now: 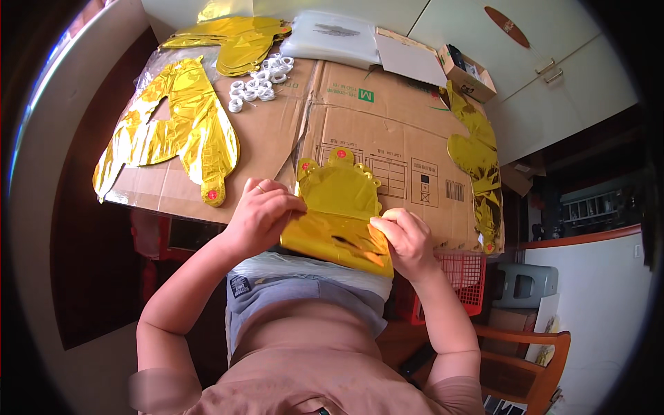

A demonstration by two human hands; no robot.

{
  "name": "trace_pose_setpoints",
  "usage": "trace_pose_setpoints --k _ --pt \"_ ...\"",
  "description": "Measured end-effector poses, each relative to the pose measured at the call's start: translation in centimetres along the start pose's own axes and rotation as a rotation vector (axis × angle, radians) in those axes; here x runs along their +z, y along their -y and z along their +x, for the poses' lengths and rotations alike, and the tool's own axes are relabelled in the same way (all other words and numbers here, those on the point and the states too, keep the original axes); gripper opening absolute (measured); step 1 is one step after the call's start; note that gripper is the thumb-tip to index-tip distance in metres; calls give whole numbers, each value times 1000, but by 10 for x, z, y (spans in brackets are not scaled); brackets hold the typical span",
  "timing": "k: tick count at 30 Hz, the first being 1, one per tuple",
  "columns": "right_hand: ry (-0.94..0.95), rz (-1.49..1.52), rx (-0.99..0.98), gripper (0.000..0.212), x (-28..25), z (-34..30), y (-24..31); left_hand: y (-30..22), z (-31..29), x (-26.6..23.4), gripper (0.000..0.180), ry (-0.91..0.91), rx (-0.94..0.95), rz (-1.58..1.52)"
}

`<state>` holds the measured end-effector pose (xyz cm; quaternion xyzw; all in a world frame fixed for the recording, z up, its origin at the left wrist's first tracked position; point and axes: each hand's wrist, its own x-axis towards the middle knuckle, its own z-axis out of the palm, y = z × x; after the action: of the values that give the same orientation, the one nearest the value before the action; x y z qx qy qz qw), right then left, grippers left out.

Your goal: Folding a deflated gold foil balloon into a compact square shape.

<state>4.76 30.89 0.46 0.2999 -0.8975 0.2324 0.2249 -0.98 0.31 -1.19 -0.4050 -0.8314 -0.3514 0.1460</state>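
Between my two hands lies a flat gold foil balloon [339, 190], with rounded tabs and red round marks along its far edge. Its near part is folded across and hangs over the table's front edge toward my lap. My left hand [261, 209] is closed, pinching the foil's left edge. On the opposite side my right hand [404, 238] pinches the right edge near the fold. Both hands are at about the same height, and the foil is creased by my right fingers.
Flattened cardboard [387, 131] covers the table. Around it lie another gold foil balloon [173, 124], a gold foil stack [242, 41], white string coils [259, 83], clear plastic bags [328, 38], a small box [470, 76] and gold foil [474, 149]. A red crate [467, 280] stands below.
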Motion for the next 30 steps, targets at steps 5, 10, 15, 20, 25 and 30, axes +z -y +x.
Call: trace_pose_setpoints --k 5,10,15,20,25,30 --pt "27 -27 7 30 12 -18 -3 -6 -11 8 26 -34 105 82" --pt "22 -7 44 28 8 -17 8 -11 -20 10 27 -41 101 113" --pt "46 -43 -5 20 7 -17 5 -10 -20 10 26 -36 99 83" --pt "37 -101 -12 16 7 -19 8 -9 -20 11 26 -29 104 95" --pt "34 22 94 17 6 -16 9 -11 -17 11 24 -29 32 67" --pt "117 277 465 11 3 -6 10 -16 -12 11 25 0 -230 41"
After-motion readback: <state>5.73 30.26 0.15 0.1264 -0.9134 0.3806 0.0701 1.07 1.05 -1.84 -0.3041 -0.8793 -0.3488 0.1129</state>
